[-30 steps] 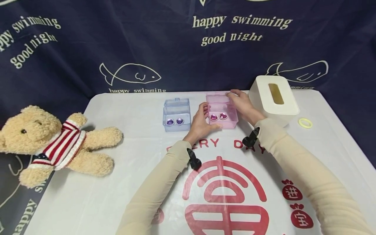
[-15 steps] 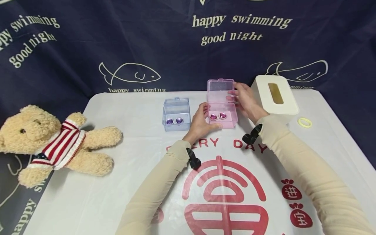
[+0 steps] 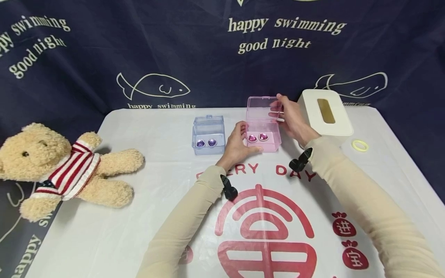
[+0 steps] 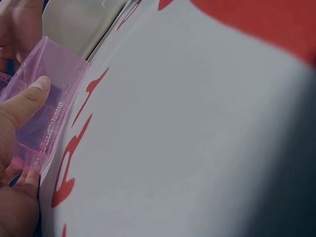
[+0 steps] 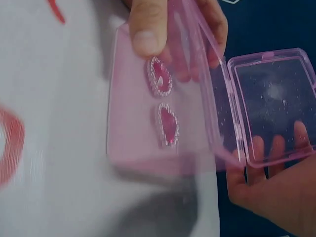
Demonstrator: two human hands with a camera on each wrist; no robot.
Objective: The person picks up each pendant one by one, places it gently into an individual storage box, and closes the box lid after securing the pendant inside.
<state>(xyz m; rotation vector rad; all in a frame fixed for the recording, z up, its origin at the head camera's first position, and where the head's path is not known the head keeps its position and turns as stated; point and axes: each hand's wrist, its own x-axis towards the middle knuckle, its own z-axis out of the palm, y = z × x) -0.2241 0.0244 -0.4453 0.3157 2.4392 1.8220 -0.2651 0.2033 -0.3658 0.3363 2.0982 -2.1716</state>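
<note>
A clear pink hinged box [image 3: 271,146] stands on the table with its lid [image 3: 263,108] raised. Two pink heart-shaped gems [image 3: 263,137] with beaded rims lie inside it. My left hand [image 3: 237,143] grips the box's left part, thumb along the front and fingers at the side. Behind the raised lid, the extended fingers of my right hand [image 3: 294,120] show through the plastic, one tip at its upper right corner. The right wrist view shows these fingers [image 5: 278,153] on the lid's outer face; the thumb is hidden there. The left thumb [image 5: 148,30] presses the box wall.
A blue box [image 3: 208,148] with an open lid and two purple gems stands left of the pink one. Close by my right hand is a white tissue box [image 3: 311,110]. A yellow ring [image 3: 359,145] lies farther right. A teddy bear [image 3: 87,170] lies at the left.
The pink lid has swung up from leaning back to upright, then slightly forward. My right hand has moved with it, its fingers now behind the lid. The left hand stays on the box.
</note>
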